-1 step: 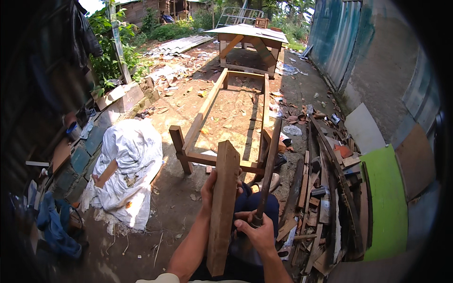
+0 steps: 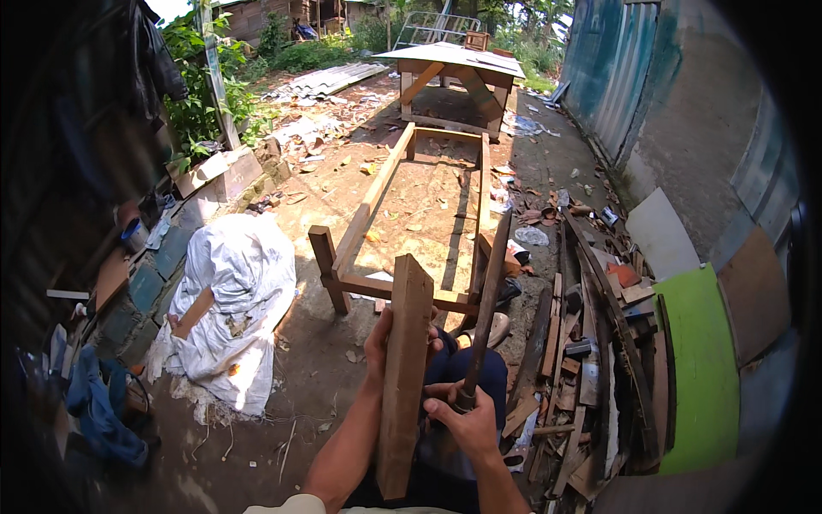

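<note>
In the middle foreground stands a thick brown wooden block (image 2: 404, 368), upright and leaning slightly, its lower end near my lap. My left hand (image 2: 378, 344) is closed around it; the palm shows at its left side and fingertips at its right. My right hand (image 2: 467, 420) grips a long, dark, flat file (image 2: 490, 308) at its lower end. The file points up and away, tilted a little right, apart from the block's upper part. Beyond both lies a long wooden frame (image 2: 370, 206) with short legs, resting on the ground.
A white sack (image 2: 227, 291) with a wood scrap lies at left, near blue cloth (image 2: 98, 407). Scrap wood (image 2: 569, 368) is heaped at right beside a green panel (image 2: 702, 368). A white-topped wooden table (image 2: 454, 64) stands at the back. Leaves and litter cover the ground.
</note>
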The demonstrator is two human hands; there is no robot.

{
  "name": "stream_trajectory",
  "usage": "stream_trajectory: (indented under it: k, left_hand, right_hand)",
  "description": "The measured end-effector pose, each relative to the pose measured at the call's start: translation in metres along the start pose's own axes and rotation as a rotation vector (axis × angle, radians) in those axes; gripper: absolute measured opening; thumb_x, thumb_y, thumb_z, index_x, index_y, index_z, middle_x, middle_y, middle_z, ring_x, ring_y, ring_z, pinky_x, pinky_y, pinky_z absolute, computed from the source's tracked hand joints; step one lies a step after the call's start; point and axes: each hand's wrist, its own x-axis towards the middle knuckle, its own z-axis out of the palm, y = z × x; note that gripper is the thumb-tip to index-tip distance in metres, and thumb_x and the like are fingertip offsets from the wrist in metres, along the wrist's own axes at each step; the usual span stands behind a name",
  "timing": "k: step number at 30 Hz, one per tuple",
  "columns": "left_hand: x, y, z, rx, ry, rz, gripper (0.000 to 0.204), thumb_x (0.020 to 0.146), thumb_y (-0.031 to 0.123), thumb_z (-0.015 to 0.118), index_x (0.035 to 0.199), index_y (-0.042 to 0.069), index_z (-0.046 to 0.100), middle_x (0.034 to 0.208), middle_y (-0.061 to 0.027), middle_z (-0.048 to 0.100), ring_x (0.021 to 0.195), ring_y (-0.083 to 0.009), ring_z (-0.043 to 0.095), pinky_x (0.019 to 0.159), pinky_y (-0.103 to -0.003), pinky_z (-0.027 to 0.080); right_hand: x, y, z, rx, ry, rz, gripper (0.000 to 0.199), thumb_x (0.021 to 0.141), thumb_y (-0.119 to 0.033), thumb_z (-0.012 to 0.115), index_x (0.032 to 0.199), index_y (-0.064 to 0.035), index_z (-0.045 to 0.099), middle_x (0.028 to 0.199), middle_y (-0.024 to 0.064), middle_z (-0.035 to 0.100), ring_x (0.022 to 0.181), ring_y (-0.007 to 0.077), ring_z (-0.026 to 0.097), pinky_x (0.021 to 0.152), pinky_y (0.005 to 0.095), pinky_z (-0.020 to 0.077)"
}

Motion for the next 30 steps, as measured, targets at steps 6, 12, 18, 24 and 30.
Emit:
stream_trajectory:
  k: [6,12,18,24,30]
  left_hand:
    - [-0.003,0.014,-0.006,-0.162,-0.152,0.049,0.071,0.103,0.06,0.041,0.139,0.0,0.051,0.094,-0.0111,0.069,0.073,-0.0184,0.057,0.066,-0.03,0.041]
    - [-0.002,0.043,-0.009,-0.15,-0.188,0.055,0.072,0.103,0.062,0.04,0.127,-0.003,0.061,0.089,-0.0107,0.068,0.071,-0.0188,0.057,0.058,-0.03,0.041]
    - [0.009,0.075,-0.001,-0.074,0.012,0.17,0.063,0.105,0.055,0.042,0.125,-0.001,0.061,0.097,-0.0122,0.069,0.07,-0.0197,0.065,0.057,-0.032,0.048]
    - [0.004,0.076,-0.024,-0.405,-0.381,0.164,0.068,0.104,0.042,0.055,0.153,0.001,0.033,0.11,-0.015,0.066,0.08,-0.0213,0.066,0.061,-0.03,0.05]
    - [-0.01,0.071,-0.044,-0.318,-0.549,0.156,0.065,0.103,0.041,0.056,0.149,0.001,0.037,0.112,-0.0166,0.064,0.08,-0.0226,0.066,0.059,-0.03,0.052]
  right_hand:
    - [0.007,-0.006,0.028,0.036,-0.102,-0.084,0.038,0.085,-0.012,0.085,0.083,-0.0047,0.047,0.11,0.0194,0.073,0.094,0.0149,0.069,0.082,0.0295,0.0568]
    - [0.02,-0.016,0.048,0.02,-0.189,-0.084,0.038,0.086,-0.015,0.084,0.086,-0.0041,0.048,0.113,0.0205,0.071,0.099,0.0171,0.07,0.085,0.0299,0.0575]
    - [0.026,-0.044,0.078,-0.075,-0.235,0.021,0.04,0.086,-0.019,0.085,0.088,-0.0031,0.049,0.115,0.02,0.07,0.101,0.0172,0.07,0.084,0.0282,0.0581]
    - [0.023,-0.042,0.087,-0.087,-0.252,0.081,0.036,0.086,-0.014,0.083,0.093,-0.0022,0.05,0.117,0.0229,0.068,0.106,0.0224,0.069,0.088,0.0344,0.0601]
    - [0.013,-0.049,0.088,-0.069,-0.261,0.127,0.045,0.086,-0.02,0.085,0.111,0.0063,0.059,0.117,0.0174,0.07,0.104,0.0161,0.067,0.091,0.0309,0.0564]
